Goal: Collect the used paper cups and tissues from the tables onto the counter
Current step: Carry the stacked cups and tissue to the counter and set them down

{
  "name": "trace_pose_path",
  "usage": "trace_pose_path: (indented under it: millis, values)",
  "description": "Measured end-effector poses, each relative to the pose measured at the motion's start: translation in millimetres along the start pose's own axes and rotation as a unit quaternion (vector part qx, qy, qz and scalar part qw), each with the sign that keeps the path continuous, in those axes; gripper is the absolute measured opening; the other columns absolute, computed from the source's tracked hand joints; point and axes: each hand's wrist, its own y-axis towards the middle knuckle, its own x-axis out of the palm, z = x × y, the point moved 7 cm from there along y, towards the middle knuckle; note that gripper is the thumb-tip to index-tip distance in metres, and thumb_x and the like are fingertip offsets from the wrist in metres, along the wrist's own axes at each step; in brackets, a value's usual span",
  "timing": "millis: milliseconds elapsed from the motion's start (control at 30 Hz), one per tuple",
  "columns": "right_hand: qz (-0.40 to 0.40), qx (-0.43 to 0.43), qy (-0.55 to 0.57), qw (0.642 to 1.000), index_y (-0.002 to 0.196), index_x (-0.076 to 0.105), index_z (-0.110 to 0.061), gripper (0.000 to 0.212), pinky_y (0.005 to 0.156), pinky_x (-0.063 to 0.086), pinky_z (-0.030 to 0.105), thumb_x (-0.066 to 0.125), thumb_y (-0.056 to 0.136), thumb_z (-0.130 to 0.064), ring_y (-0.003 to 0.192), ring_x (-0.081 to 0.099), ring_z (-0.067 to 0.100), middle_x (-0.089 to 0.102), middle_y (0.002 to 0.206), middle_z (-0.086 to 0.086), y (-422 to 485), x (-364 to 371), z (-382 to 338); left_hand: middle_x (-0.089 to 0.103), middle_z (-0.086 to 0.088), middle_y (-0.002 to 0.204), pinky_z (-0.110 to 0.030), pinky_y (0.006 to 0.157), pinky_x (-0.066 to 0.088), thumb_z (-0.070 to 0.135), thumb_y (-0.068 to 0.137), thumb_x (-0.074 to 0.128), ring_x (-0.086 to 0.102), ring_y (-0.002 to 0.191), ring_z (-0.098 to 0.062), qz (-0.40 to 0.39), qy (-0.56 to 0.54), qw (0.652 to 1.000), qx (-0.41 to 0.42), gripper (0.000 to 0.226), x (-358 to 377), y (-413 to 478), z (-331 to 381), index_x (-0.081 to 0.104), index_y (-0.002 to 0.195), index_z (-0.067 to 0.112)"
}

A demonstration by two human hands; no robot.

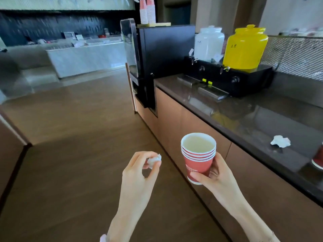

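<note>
My right hand (218,179) grips a nested stack of red paper cups (199,159) near its base, holding it upright in front of the counter's cabinet face. A crumpled white tissue (153,161) is pinched between the fingertips of my left hand (139,173), over the wooden floor. On the dark counter (253,123) to the right lies another crumpled tissue (280,141). A red cup (319,158) stands at the frame's right edge on the counter, mostly cut off.
At the counter's far end stand a yellow drink dispenser (245,48) and a clear one (208,42) on a black base with drip trays (212,92). A black machine (162,55) carries stacks of clean cups (147,10). Wooden floor stretches left.
</note>
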Motion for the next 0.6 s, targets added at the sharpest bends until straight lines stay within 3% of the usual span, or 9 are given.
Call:
trace_pose_path:
  millis: [133, 267, 533, 600]
  values:
    - [0.045, 0.005, 0.0, 0.999, 0.114, 0.052, -0.033, 0.062, 0.077, 0.053, 0.017, 0.079, 0.068, 0.0, 0.099, 0.065, 0.002, 0.068, 0.103, -0.019, 38.9, -20.0, 8.2, 0.064, 0.015, 0.092, -0.017, 0.074, 0.05, 0.014, 0.084, 0.067, 0.063, 0.085, -0.01, -0.035, -0.03, 0.999, 0.025, 0.009, 42.7, 46.2, -11.0, 0.066, 0.088, 0.022]
    - [0.091, 0.01, 0.006, 0.996, 0.114, 0.052, -0.034, 0.063, 0.075, 0.052, 0.015, 0.079, 0.069, 0.0, 0.098, 0.065, 0.003, 0.069, 0.103, -0.013, 74.7, -49.6, 17.4, 0.064, 0.014, 0.093, -0.01, 0.073, 0.048, 0.029, 0.084, 0.063, 0.062, 0.086, -0.006, -0.076, -0.051, 0.994, 0.052, 0.011, 91.4, 88.4, -13.4, 0.067, 0.091, 0.021]
    - [0.174, 0.019, -0.012, 0.984, 0.112, 0.053, -0.026, 0.056, 0.066, 0.051, 0.011, 0.077, 0.07, 0.002, 0.089, 0.066, -0.001, 0.068, 0.101, -0.01, 124.3, -117.4, 20.6, 0.063, 0.016, 0.094, -0.007, 0.073, 0.047, 0.036, 0.08, 0.061, 0.059, 0.093, -0.003, -0.153, -0.088, 0.982, 0.07, 0.017, 194.5, 151.2, -6.6, 0.065, 0.092, 0.024]
    - [0.207, 0.016, -0.01, 0.978, 0.113, 0.054, -0.019, 0.054, 0.064, 0.051, 0.01, 0.074, 0.071, 0.008, 0.082, 0.066, -0.002, 0.068, 0.1, -0.003, 123.9, -137.0, 18.5, 0.063, 0.014, 0.093, -0.009, 0.072, 0.046, 0.029, 0.083, 0.065, 0.059, 0.089, -0.005, -0.182, -0.103, 0.974, 0.083, 0.013, 221.8, 159.0, 4.2, 0.067, 0.093, 0.021]
